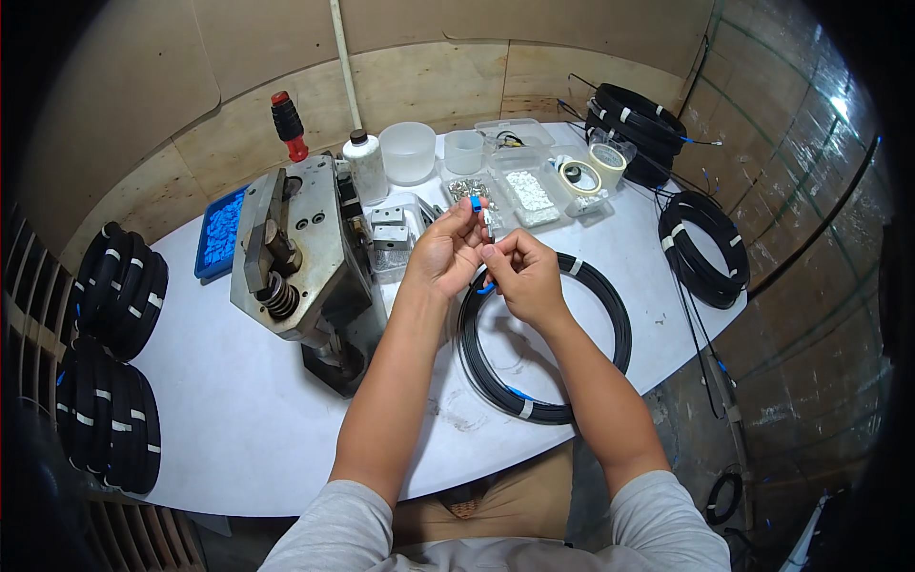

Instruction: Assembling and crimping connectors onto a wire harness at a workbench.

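My left hand [448,248] is raised over the white table, its thumb and fingers closed on a small blue plastic connector piece [477,204]. Close against it, my right hand [526,275] pinches a thin cable end with a small whitish connector [489,225] at its tip. The fingers partly cover both pieces, so I cannot tell whether they are joined. Beneath my hands lies a coil of black cable [621,329], bound with white bands. A short blue cable part [486,288] shows beside my right fingers.
A heavy metal press [319,234] stands left of my arms, near a blue tray [203,264] of blue pieces. Behind are a white bottle [366,172], translucent cups, boxes of small parts and tape rolls [607,164]. More black coils [124,286] line both sides.
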`<state>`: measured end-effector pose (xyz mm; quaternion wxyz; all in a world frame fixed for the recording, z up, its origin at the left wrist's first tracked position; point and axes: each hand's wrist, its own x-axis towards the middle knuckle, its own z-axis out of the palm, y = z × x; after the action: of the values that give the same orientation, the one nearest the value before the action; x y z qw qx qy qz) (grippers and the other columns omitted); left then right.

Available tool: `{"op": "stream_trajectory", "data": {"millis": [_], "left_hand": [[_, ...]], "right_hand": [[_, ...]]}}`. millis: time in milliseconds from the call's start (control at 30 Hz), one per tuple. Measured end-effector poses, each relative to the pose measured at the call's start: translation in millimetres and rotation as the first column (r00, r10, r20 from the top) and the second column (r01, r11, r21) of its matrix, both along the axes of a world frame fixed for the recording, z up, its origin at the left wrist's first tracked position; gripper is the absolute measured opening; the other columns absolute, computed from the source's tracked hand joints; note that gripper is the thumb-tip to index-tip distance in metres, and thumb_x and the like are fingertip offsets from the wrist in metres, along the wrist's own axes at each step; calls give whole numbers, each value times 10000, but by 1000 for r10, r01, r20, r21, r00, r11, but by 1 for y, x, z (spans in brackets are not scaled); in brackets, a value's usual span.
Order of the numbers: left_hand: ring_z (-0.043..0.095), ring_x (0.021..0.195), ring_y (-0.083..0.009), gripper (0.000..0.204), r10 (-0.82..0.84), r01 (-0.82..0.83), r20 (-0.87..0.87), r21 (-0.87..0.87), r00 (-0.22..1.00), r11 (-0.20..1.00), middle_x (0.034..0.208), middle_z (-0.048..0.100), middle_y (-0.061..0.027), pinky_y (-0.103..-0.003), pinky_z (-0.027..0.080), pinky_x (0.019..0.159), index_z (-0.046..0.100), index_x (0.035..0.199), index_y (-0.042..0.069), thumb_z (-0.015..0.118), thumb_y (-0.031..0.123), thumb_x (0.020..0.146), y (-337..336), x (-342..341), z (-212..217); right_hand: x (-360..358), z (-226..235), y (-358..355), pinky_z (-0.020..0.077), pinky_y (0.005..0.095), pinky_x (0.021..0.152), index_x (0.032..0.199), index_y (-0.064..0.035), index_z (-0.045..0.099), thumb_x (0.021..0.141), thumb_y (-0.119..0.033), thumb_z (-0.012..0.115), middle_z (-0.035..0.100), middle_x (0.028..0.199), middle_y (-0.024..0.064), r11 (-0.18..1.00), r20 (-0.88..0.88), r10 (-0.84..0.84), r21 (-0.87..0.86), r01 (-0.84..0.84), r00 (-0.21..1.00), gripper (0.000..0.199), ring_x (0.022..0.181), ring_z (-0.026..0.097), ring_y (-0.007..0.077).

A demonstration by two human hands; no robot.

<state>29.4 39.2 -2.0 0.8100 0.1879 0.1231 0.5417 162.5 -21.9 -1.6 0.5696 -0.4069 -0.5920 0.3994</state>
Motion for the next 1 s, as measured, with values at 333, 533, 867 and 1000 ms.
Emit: {"op": "stream_trajectory", "data": {"millis": [333,533,867,1000], "left_hand": [[631,868,-140,192,-32,32,8,67,999,997,987,680,-76,-286,521,796,630,1085,7,611,162,973,2,2,-2],[647,894,-153,158,-53,54,-15,117,998,992,999,684,-74,-314,526,787,618,1067,38,610,165,973,4,-1,-3],[650,899,-149,102,125,-58,-169,355,978,933,1056,687,-78,-304,530,781,603,1051,93,620,148,968,-1,-9,8],[640,877,-130,133,160,-50,-253,393,954,918,1047,689,-68,-288,526,775,602,1069,82,634,153,961,1,-12,7]], "right_hand": [[2,-3,2,432,199,547,830,-24,600,932,-116,658,627,670,2,1000,-1,21,22,-21,1000,149,589,547,28],[1,-2,1,430,202,544,823,-27,602,929,-121,661,626,669,4,1000,20,6,9,-6,1000,153,586,543,28],[2,-2,0,425,204,526,808,-30,607,918,-132,677,620,646,-5,1000,30,-4,-13,4,1000,165,559,534,25],[1,-3,1,426,203,526,804,-33,607,919,-132,677,619,646,-9,1000,25,-7,-13,7,1000,167,563,535,22]]}}
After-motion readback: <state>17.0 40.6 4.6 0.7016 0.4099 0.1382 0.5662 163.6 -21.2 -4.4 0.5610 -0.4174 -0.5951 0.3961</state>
